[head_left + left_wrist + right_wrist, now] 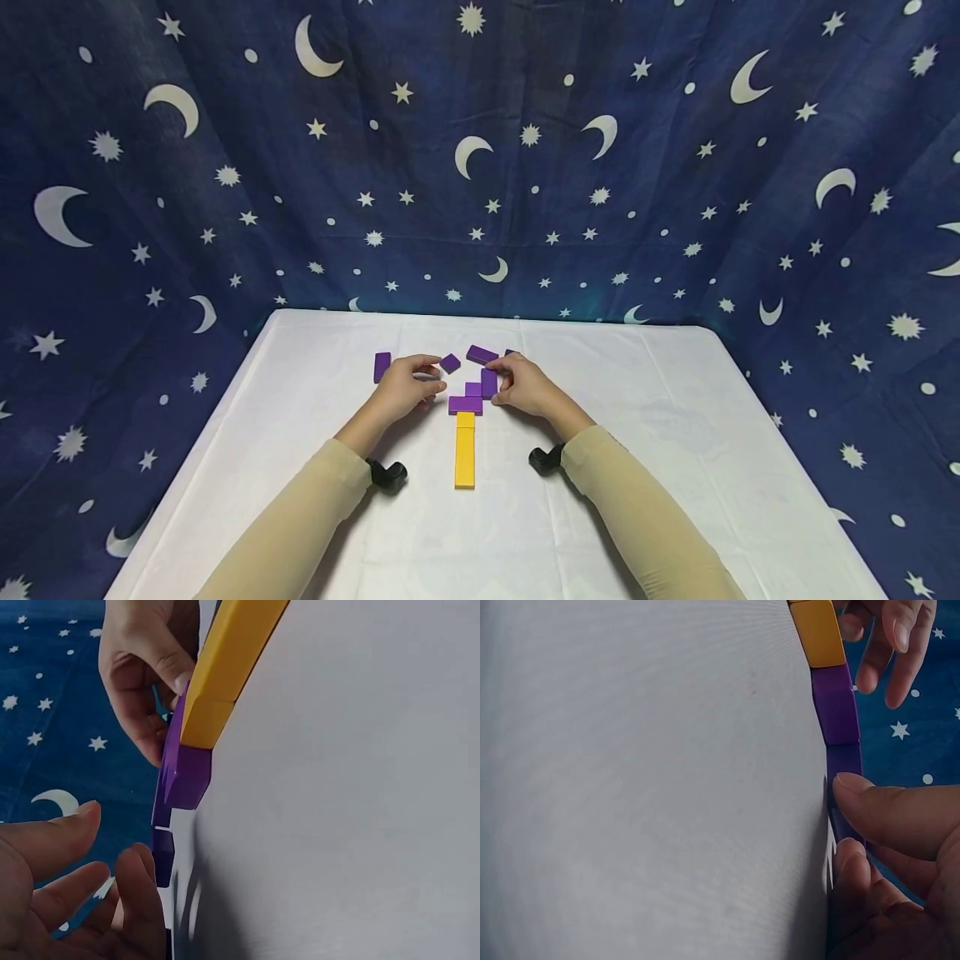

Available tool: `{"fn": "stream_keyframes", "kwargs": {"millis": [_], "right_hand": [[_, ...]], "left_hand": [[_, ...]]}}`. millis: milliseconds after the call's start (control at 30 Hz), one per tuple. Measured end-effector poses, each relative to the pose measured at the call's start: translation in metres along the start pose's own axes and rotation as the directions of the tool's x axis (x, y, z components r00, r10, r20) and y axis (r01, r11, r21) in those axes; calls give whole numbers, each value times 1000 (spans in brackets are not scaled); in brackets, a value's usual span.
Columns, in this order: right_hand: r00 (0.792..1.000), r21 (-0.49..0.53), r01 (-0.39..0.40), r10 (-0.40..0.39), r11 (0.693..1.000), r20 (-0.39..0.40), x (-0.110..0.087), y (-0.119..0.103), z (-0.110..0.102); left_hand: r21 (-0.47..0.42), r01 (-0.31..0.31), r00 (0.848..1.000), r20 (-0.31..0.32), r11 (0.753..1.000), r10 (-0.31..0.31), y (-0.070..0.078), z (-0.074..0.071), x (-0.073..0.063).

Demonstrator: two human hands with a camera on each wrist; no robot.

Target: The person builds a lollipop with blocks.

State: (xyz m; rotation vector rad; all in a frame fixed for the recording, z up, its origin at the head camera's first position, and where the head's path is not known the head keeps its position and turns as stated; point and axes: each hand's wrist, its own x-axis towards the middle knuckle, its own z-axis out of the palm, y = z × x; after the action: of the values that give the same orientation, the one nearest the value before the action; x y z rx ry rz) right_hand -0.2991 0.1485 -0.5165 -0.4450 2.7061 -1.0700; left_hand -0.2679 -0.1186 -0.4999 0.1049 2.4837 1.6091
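Observation:
My right hand [527, 387] pinches an upright purple block [489, 383] between thumb and fingers, at the right of a small purple block [473, 389]. That small block sits against a purple block lying crosswise [466, 406]. Below the crosswise one, a yellow column [465, 457] of a short and a long piece runs toward me. My left hand [403, 385] hovers left of the arrangement with loosely bent fingers [139, 889] and nothing between them. Just beyond its fingertips is a small tilted purple block [450, 363].
A purple block [382, 367] lies left of my left hand. Another slanted purple block [482, 355] lies at the back, and one more [509, 352] is mostly hidden behind my right hand. A white cloth covers the table [637, 375]; a starry blue curtain [420, 175] hangs behind.

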Motion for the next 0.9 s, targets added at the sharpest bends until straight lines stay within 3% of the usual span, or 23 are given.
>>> {"fn": "stream_keyframes", "kwargs": {"millis": [200, 900], "right_hand": [[1000, 11, -8, 8, 1000, -4, 0, 1, 1], [1000, -10, -10, 10, 1000, -3, 0, 1, 0]], "left_hand": [[-47, 21, 1000, 15, 999, -20, 2, -1, 10], [80, 27, 998, -57, 996, -23, 7, 6, 31]]}}
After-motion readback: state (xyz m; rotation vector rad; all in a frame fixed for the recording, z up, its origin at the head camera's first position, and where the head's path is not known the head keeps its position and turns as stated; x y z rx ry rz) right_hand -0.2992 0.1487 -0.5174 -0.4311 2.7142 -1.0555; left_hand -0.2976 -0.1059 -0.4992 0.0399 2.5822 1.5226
